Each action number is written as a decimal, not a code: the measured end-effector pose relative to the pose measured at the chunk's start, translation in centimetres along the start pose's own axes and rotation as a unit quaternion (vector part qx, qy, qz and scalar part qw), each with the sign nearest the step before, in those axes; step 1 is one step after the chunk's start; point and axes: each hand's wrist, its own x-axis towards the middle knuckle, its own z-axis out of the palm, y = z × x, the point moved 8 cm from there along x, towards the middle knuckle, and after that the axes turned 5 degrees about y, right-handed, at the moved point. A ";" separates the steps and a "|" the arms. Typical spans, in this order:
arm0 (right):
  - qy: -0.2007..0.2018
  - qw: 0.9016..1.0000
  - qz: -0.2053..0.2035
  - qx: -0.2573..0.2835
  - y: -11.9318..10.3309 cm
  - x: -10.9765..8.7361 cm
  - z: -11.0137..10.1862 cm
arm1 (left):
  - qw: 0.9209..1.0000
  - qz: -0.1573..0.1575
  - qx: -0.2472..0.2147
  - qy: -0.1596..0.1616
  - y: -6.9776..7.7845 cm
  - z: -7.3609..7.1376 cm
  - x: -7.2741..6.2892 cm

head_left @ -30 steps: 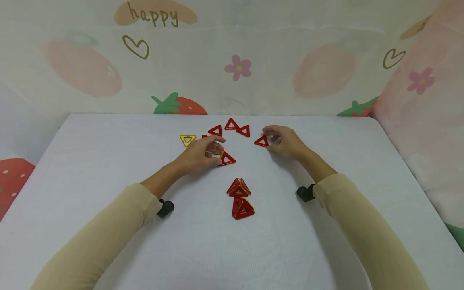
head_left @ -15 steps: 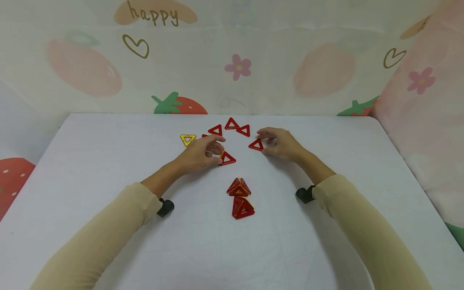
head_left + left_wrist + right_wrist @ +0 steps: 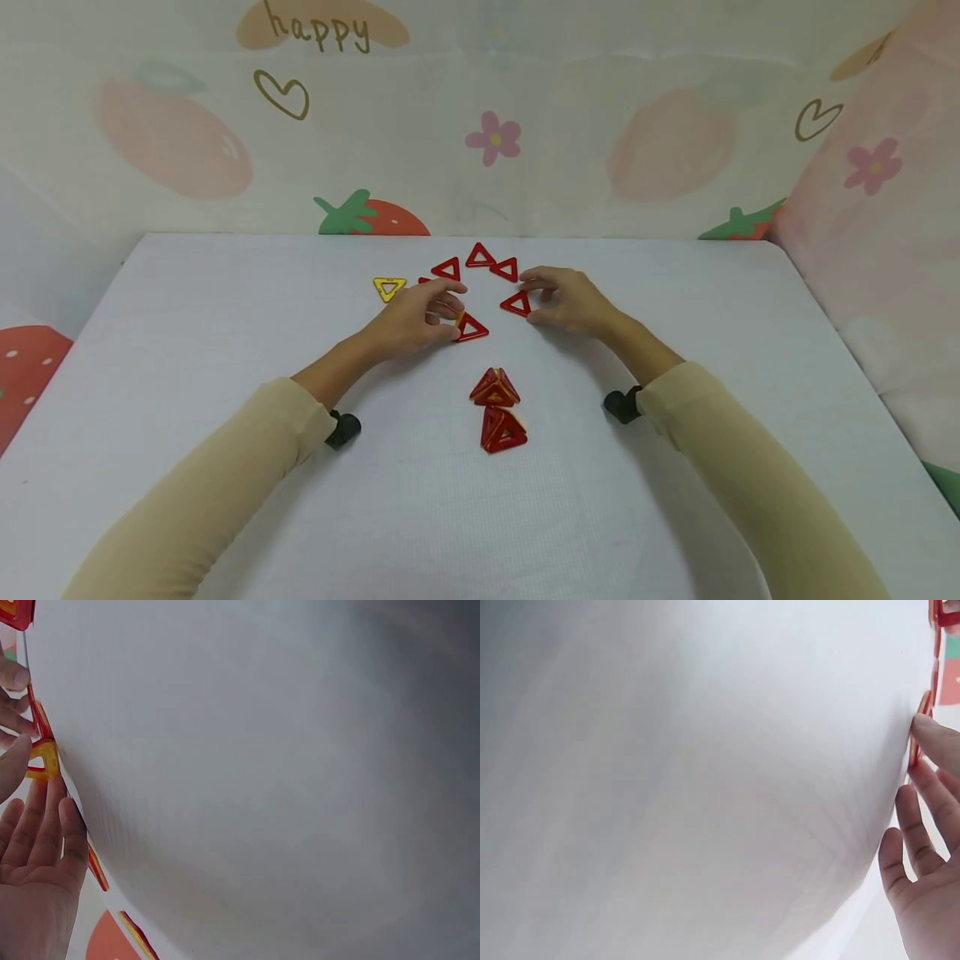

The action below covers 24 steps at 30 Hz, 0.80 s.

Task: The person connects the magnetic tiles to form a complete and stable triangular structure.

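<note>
My left hand (image 3: 420, 318) pinches an upright yellow triangular magnetic tile (image 3: 51, 757), mostly hidden in the head view. Against its foot lies a red triangular tile (image 3: 474, 337), flat on the table beside my left thumb. To the right, my right hand (image 3: 566, 302) holds another red triangular tile (image 3: 514, 312) at its right side between thumb and fingers, low over the table. A small space separates these two red tiles. In the right wrist view the thumb presses on the edge of the held tile (image 3: 915, 750), while the other fingers spread out.
Two red pyramids of tiles, a farther one (image 3: 495, 389) and a nearer one (image 3: 503, 431), stand nearer the person. Behind the hands lie several red triangles, including a far one (image 3: 480, 264); a yellow triangle (image 3: 389, 281) lies left. A patterned cloth (image 3: 555, 183) hangs behind the table.
My right hand has moved left and slightly toward the person, bringing its red tile closer to the tiles at my left hand. The left hand stays in place.
</note>
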 end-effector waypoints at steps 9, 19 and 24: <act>-0.015 1.000 -0.002 -0.007 -0.9 0.4 1.1 | 1.000 -0.007 -0.001 0.000 0.0 0.0 0.0; -0.012 0.999 -0.021 -0.026 -2.2 0.5 1.7 | 1.000 -0.008 0.005 -0.001 0.0 0.0 -0.1; -0.024 0.999 -0.023 -0.019 -2.4 0.6 2.0 | 1.000 -0.006 0.004 -0.002 0.2 0.0 -0.1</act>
